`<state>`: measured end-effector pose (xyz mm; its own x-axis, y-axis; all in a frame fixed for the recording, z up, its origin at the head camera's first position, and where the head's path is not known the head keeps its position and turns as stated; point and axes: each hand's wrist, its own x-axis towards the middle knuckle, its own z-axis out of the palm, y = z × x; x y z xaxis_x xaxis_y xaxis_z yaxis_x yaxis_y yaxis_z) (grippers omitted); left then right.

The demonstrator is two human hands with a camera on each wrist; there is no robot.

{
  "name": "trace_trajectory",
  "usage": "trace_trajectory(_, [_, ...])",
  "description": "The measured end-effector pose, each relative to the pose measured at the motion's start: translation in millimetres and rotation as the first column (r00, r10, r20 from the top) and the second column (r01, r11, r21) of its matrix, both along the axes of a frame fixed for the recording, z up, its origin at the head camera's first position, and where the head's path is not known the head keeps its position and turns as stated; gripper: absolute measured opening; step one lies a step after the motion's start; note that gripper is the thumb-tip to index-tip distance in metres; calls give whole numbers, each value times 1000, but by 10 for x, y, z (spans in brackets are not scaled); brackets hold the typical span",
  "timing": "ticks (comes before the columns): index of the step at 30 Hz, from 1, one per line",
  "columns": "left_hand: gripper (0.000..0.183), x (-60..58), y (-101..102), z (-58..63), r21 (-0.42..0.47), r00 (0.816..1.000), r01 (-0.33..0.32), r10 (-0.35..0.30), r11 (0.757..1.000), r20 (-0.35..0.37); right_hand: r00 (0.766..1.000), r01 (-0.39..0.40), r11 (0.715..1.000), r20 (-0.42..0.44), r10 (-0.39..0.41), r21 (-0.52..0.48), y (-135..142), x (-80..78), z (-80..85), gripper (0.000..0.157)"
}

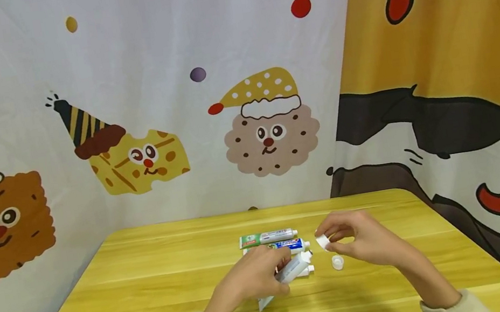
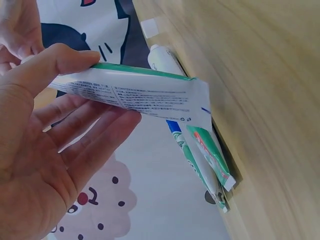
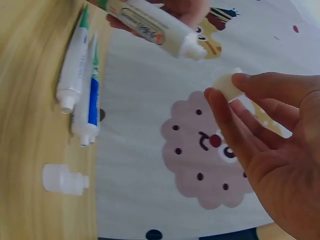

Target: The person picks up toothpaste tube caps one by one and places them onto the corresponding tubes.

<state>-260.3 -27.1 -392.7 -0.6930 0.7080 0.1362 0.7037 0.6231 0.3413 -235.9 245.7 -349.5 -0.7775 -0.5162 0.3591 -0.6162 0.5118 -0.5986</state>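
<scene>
My left hand (image 1: 261, 274) grips a white toothpaste tube (image 1: 294, 267) with a green stripe, raised off the table and tilted with its white nozzle end up to the right. Between thumb and fingers, my right hand (image 1: 363, 239) pinches a small white cap (image 3: 227, 87), held a short gap from that nozzle. In the left wrist view, the tube's flat crimped end (image 2: 200, 102) sticks out past my left hand. A second white cap (image 1: 338, 262) sits on the table below my right hand.
On the wooden table (image 1: 161, 279), a green-and-white toothpaste tube (image 1: 270, 237) lies behind a blue-and-white one (image 1: 293, 245). Another white tube (image 1: 307, 270) is mostly hidden behind my left hand. A cartoon-print curtain (image 1: 199, 147) hangs beyond the table's far edge.
</scene>
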Motion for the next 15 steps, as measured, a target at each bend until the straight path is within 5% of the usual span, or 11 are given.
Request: trace_trajectory(15, [26,-14,-17,33,25,998,-5,6,1000,-69,998,-35,999,-52,34,-21,-131,-43,-120,31])
